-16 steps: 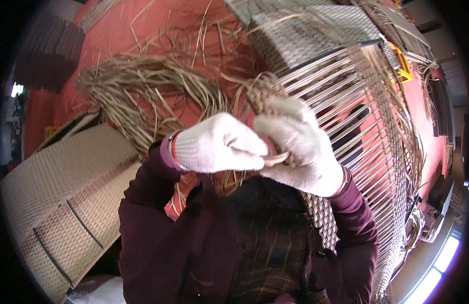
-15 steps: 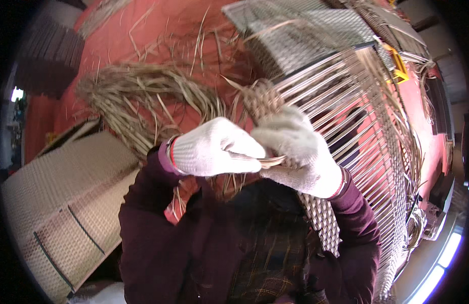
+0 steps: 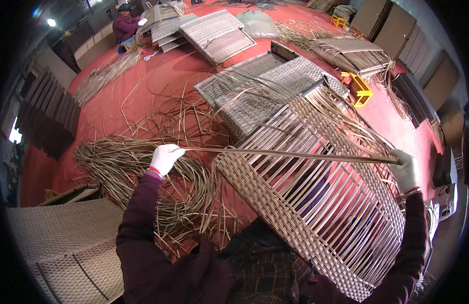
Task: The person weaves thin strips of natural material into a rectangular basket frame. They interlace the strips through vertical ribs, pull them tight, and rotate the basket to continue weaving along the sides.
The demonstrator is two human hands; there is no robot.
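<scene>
A few long brown wicker strands (image 3: pixel 290 153) stretch between my two raised hands, nearly level. My left hand (image 3: pixel 167 158), in a white knit glove, pinches the left end. The gloved right hand (image 3: pixel 405 171), far out to the right, grips the other end. Below the strands a partly woven wicker panel (image 3: pixel 275 205) lies slanted in front of me. Its borders are tightly woven, while bare parallel rods run across its middle. Loose strand ends trail along its far right border. A large heap of wicker strands (image 3: pixel 113 162) lies under and beside my left hand.
Finished woven panels (image 3: pixel 300 76) lie beyond the work, with a yellow stool (image 3: pixel 358 90) to their right. Another woven panel (image 3: pixel 67 228) is at the near left. Dark stacked panels (image 3: pixel 49 114) stand farther left. At the far left another person (image 3: pixel 125 26) sits beside more wickerwork.
My hands, close together before, have spread wide apart, drawing the strands out between them. The view has lifted, showing more of the room and the partly woven panel.
</scene>
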